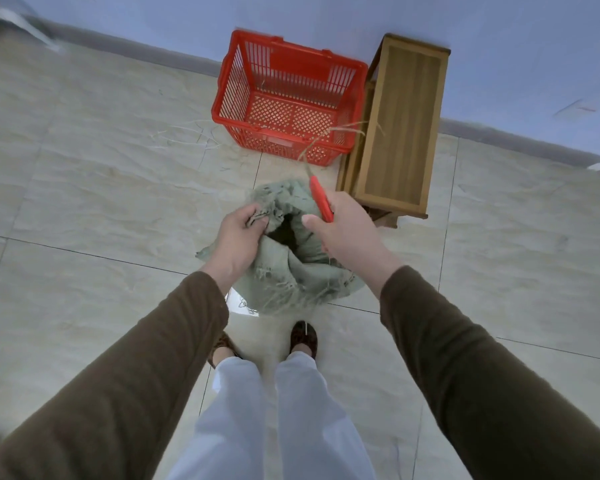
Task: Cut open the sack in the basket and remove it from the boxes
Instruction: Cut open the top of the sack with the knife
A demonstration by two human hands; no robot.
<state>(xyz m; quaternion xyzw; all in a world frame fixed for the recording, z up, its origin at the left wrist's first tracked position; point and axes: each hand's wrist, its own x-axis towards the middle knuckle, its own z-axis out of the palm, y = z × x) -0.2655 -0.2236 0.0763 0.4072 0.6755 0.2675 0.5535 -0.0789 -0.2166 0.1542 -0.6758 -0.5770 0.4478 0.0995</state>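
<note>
Sleeves (125, 368) over pale tiled floor (84, 202), blue wall (153, 22).

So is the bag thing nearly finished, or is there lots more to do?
Partly done. The red basket holds no sack now: the green sack is out over the floor, its top open and frayed. Right now the left hand grips the sack's rim while the right hand holds the red cutter. Still left: pulling the sack off whatever is inside; the boxes aren't visible.

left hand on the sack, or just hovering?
Touching. The head view shows the left hand with its fingers pinched closed on the frayed rim of the green sack, beside the sack's open mouth.
</note>
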